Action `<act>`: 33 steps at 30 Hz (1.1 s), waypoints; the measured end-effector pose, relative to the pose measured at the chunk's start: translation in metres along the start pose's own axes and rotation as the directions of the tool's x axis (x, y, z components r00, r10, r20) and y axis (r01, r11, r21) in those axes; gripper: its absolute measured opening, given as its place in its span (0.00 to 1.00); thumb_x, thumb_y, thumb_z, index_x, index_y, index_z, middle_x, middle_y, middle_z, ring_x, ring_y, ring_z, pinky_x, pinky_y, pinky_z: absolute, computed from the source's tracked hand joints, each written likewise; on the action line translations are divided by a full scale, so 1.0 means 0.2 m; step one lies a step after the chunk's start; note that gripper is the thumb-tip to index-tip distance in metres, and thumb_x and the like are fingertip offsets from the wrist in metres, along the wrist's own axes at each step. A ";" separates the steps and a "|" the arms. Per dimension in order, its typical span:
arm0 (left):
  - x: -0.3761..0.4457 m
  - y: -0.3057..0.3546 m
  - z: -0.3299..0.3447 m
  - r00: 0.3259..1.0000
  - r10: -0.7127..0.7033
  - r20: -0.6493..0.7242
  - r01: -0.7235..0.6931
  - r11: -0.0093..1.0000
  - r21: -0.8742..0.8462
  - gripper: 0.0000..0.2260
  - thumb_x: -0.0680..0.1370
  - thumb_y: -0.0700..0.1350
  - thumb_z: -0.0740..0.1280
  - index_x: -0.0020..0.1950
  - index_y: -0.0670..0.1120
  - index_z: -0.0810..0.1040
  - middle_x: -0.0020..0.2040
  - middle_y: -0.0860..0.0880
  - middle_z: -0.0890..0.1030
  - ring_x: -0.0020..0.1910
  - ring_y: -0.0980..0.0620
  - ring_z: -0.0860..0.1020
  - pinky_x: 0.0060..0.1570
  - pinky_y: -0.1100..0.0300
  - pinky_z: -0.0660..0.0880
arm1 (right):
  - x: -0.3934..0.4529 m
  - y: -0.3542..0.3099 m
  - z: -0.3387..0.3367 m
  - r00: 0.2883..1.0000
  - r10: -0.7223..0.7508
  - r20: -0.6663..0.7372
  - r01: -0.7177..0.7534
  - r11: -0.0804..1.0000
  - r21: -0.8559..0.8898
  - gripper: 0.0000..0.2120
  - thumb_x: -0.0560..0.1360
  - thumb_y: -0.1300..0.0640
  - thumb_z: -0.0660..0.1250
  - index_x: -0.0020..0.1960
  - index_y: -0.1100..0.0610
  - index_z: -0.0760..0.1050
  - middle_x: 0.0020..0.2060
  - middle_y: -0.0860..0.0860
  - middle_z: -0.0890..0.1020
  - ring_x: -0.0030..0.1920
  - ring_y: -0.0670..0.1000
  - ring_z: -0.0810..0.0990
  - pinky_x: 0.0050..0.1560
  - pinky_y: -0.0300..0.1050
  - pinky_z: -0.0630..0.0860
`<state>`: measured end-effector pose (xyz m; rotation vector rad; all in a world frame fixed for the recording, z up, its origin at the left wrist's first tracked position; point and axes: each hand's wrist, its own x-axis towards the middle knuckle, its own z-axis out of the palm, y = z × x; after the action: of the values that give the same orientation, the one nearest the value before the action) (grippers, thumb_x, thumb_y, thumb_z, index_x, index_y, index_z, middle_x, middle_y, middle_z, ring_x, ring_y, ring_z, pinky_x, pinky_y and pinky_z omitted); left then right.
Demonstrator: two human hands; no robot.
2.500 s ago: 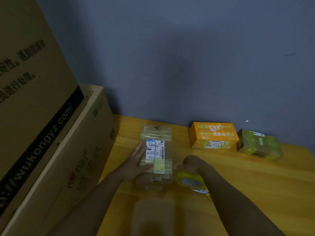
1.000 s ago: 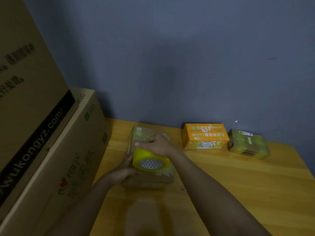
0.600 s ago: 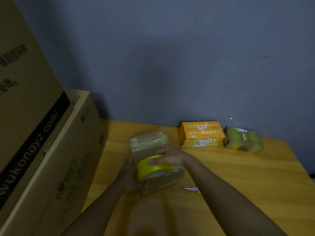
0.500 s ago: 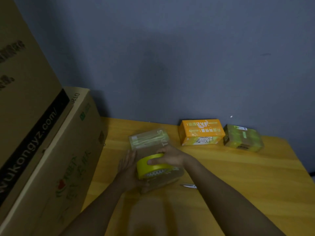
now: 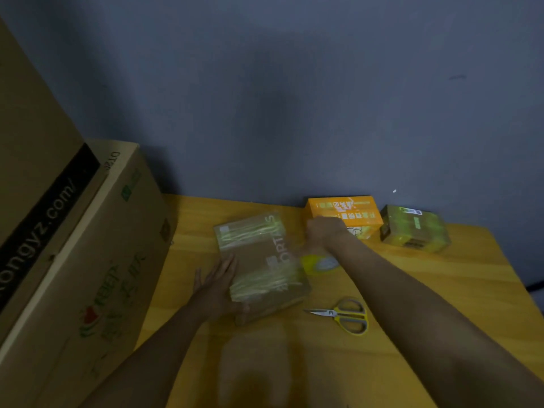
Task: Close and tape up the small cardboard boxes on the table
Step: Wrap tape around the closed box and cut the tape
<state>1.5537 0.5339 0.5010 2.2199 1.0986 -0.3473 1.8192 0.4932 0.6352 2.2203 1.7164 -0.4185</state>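
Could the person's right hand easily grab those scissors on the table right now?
Probably yes. The scissors lie in the open on the table, just beside the right forearm, with nothing on top. The right hand would first have to pull back from beside the brown box.

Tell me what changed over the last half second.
The right hand carried the tape roll off the brown box to its right side. The left hand stays against the box's left edge; scissors, orange box and green-taped box unchanged.
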 end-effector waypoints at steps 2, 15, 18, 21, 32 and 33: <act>0.01 0.02 0.00 1.000 -0.009 0.004 0.009 1.000 -0.002 0.61 0.52 0.84 0.55 0.68 0.58 0.23 0.69 0.62 0.24 0.76 0.54 0.34 0.68 0.38 0.32 | 0.00 0.07 0.08 0.996 0.077 0.050 -0.075 0.996 -0.041 0.30 0.65 0.26 0.66 0.41 0.54 0.71 0.41 0.50 0.77 0.42 0.52 0.76 0.38 0.45 0.69; 0.00 0.04 0.00 0.999 -0.011 0.050 0.012 1.000 -0.020 0.59 0.59 0.80 0.61 0.69 0.56 0.23 0.69 0.62 0.23 0.76 0.52 0.34 0.70 0.37 0.38 | 0.14 0.15 0.33 0.993 0.070 0.093 -0.075 0.996 0.047 0.42 0.61 0.23 0.65 0.58 0.57 0.75 0.58 0.53 0.77 0.58 0.55 0.77 0.53 0.49 0.70; -0.01 0.04 0.00 0.999 -0.006 0.043 0.008 0.999 -0.047 0.59 0.59 0.80 0.61 0.69 0.58 0.23 0.69 0.63 0.23 0.77 0.53 0.37 0.70 0.37 0.38 | 0.15 0.15 0.37 0.990 0.072 0.117 -0.082 0.993 0.081 0.41 0.61 0.23 0.65 0.53 0.59 0.76 0.49 0.53 0.79 0.54 0.54 0.79 0.45 0.45 0.67; 0.00 0.05 0.00 0.999 -0.006 0.038 0.009 0.997 -0.075 0.58 0.60 0.80 0.60 0.72 0.55 0.26 0.72 0.61 0.27 0.78 0.52 0.45 0.72 0.39 0.45 | 0.17 0.17 0.40 0.992 0.059 0.114 -0.072 0.991 0.116 0.37 0.61 0.22 0.64 0.44 0.57 0.73 0.45 0.52 0.78 0.52 0.54 0.79 0.43 0.45 0.67; 0.14 0.25 0.00 0.833 -0.553 0.015 0.312 0.448 -0.838 0.41 0.79 0.60 0.60 0.78 0.44 0.38 0.79 0.43 0.52 0.73 0.39 0.62 0.63 0.52 0.67 | 0.23 0.25 0.36 0.944 -0.148 0.296 0.026 0.924 0.382 0.22 0.76 0.35 0.59 0.61 0.46 0.79 0.66 0.50 0.75 0.64 0.55 0.73 0.62 0.50 0.70; 0.16 0.25 0.00 0.829 -0.556 0.063 0.350 0.428 -0.833 0.39 0.79 0.61 0.58 0.79 0.42 0.42 0.78 0.42 0.55 0.72 0.39 0.63 0.65 0.51 0.67 | 0.23 0.28 0.37 0.944 -0.149 0.296 0.009 0.905 0.425 0.20 0.77 0.38 0.60 0.62 0.46 0.78 0.67 0.49 0.74 0.64 0.54 0.73 0.62 0.49 0.70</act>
<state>1.6129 0.5310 0.5066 1.0848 1.5800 0.2135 1.8811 0.4901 0.5516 2.1894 1.6570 -1.2039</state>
